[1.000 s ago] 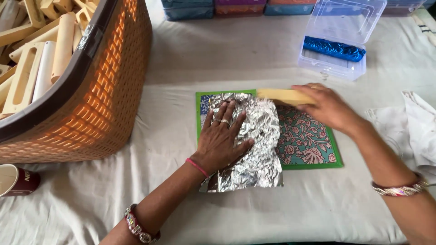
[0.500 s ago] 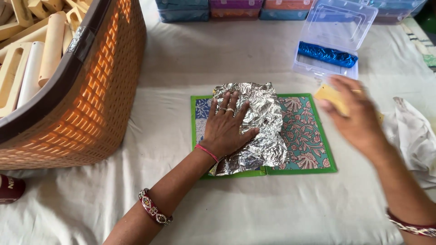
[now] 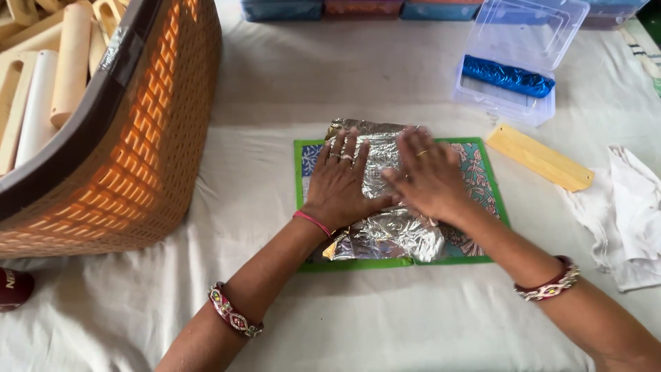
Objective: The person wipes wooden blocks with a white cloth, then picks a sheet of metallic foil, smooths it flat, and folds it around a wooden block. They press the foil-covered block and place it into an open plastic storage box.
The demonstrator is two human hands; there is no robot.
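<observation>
Pressing down with both palms, I keep the crumpled silver foil flat against the green-bordered patterned card beneath it. My left hand lies on the left part of the foil, fingers spread open and flat, gripping nothing; my right hand lies just beside it, thumb touching the left one, fingers likewise open and flat. Spreading them this way seems to pin the sheet over as much of the card as it covers, so it cannot spring up or slide. Foil and card sit mid-surface on the white cloth, right in front of me.

To the right, apart from my hands, a flat yellow wooden stick rests on the cloth, within easy reach, beside a rumpled white rag. Farther off stands an open clear plastic box holding a blue foil roll. On the left looms a brown woven basket full of wooden pieces.
</observation>
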